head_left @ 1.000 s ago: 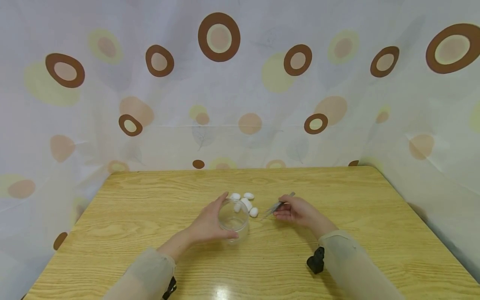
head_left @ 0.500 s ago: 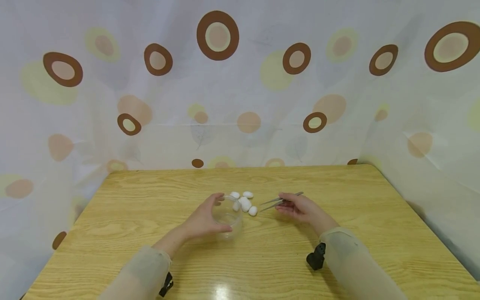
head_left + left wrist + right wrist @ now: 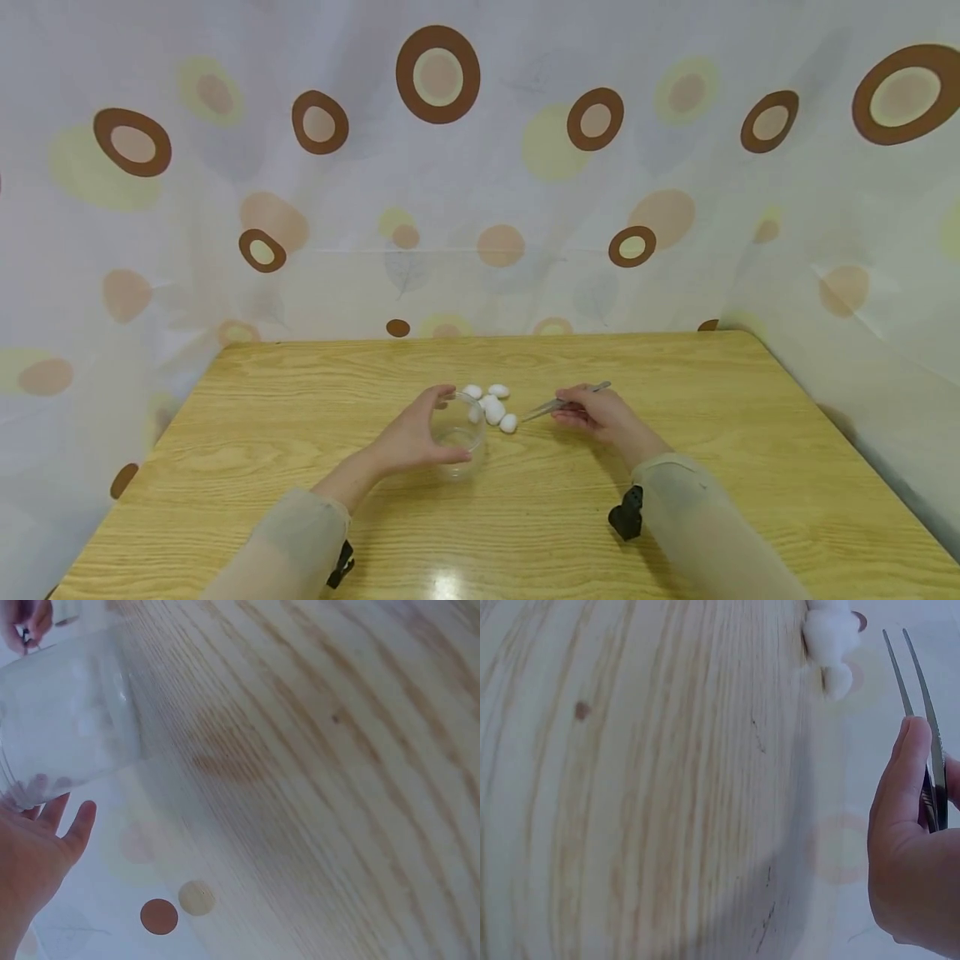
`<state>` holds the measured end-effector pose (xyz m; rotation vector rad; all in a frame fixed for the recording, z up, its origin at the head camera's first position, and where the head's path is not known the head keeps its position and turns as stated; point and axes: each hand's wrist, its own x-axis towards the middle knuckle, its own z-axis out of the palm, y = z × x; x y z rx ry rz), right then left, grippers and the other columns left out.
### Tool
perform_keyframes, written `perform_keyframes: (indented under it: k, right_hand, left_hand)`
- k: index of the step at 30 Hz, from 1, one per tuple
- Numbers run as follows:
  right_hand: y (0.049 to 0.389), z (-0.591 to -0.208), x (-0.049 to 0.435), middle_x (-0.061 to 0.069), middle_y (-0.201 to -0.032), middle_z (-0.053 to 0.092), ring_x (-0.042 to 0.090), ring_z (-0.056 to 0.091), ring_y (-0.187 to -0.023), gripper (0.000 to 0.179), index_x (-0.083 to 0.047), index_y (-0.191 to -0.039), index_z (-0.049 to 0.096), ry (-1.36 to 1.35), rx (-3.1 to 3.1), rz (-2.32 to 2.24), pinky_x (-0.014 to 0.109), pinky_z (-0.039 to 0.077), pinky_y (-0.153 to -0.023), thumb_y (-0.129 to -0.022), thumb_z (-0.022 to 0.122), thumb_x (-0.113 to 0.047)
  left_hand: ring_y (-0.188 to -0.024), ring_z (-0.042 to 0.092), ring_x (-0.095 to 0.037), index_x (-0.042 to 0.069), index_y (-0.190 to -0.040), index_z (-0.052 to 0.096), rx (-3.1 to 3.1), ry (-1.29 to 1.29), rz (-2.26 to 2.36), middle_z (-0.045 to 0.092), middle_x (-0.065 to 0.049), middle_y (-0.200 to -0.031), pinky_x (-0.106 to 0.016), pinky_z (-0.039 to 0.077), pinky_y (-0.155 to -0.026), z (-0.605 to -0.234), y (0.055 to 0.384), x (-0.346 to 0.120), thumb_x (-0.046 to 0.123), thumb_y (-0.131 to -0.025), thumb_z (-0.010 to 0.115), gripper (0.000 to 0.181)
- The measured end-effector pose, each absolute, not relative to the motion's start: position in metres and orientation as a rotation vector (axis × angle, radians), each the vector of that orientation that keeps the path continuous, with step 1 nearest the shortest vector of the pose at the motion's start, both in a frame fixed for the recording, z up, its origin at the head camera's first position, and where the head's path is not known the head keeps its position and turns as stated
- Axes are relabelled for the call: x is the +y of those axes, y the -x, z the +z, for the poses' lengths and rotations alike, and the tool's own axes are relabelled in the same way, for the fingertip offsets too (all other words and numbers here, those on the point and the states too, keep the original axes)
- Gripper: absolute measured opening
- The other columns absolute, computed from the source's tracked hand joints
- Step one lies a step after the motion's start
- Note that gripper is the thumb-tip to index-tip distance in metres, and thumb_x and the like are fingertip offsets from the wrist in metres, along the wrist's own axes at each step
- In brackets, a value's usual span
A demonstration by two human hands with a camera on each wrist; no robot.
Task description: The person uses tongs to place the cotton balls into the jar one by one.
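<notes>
Pinching tweezers (image 3: 937, 746), the right grip (image 3: 597, 414) seemingly hovers above the table (image 3: 525, 517).

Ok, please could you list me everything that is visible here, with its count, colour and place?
clear jar: one, transparent, in the left grip
small white balls: at least five, white, on the table beside the jar
tweezers: one, grey, in the right grip
table: one, yellowish wood, below the grips
patterned sheet: one, pale with brown, peach and yellow print, behind the table
sleeves: two, cream, behind the grips
wrist devices: two, black, by the sleeves
left grip: one, bare
right grip: one, bare
</notes>
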<state>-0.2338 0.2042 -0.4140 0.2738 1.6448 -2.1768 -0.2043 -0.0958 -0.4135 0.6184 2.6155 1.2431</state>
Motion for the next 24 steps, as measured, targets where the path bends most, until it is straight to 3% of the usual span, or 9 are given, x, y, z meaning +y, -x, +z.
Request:
perform_keyframes:
  k: [5,9,24]
  right_hand:
    - [0.236,-0.415,0.198,0.005,-0.064,0.065,0.011,0.067,-0.058,0.007,0.0,-0.091,0.058,-0.358,1.759,-2.151,0.02,0.055,-0.06,-0.093,0.053,-0.004]
    - [0.237,-0.417,0.194,0.004,-0.061,0.065,0.012,0.067,-0.054,0.009,0.003,-0.097,0.055,-0.407,1.85,-2.11,0.021,0.055,-0.058,-0.092,0.054,-0.005]
    - [0.245,-0.426,0.172,0.004,-0.059,0.064,0.01,0.064,-0.049,0.015,0.002,-0.099,0.051,-0.507,1.95,-2.092,0.023,0.055,-0.054,-0.089,0.06,-0.005]
  left_hand:
    - [-0.132,0.039,-0.03,0.011,-0.145,0.028,2.614,-0.613,1.256,0.039,-0.008,-0.144,-0.053,0.036,-0.103,-0.415,0.207,-0.095,0.032,-0.069,0.082,0.095]
    - [-0.132,0.039,-0.03,0.011,-0.144,0.028,2.595,-0.626,1.272,0.039,-0.009,-0.144,-0.052,0.037,-0.103,-0.415,0.207,-0.094,0.032,-0.07,0.082,0.094]
    - [-0.131,0.039,-0.031,0.008,-0.143,0.029,2.589,-0.64,1.311,0.039,-0.012,-0.143,-0.049,0.037,-0.104,-0.419,0.208,-0.095,0.032,-0.07,0.082,0.094]
